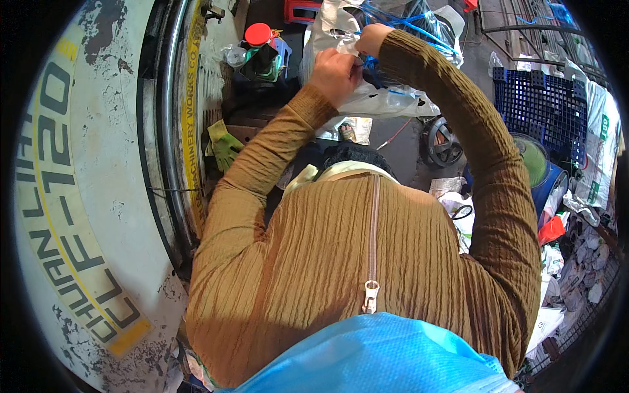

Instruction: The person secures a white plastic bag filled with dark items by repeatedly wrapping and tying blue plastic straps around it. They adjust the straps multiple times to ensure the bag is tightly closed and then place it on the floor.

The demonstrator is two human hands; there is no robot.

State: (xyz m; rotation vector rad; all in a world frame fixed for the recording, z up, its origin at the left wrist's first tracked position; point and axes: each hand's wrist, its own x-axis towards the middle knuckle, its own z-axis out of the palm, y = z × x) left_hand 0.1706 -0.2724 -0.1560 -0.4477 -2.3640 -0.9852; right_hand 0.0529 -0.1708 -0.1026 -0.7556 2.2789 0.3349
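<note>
I see my left hand (335,73) and right hand (372,38) both pinching the white plastic bag (377,98) raised ahead of my chest (blue straps (419,29) tangled behind it), a blue crate (540,108) to the right.

Single head view, worn high, looking steeply down over a brown ribbed sweater (341,262) close below. Hands far off at twelve o'clock. Curved white machine body (85,196) at nine o'clock, blue crate (544,108) at two. Edges bent by fisheye.
</note>
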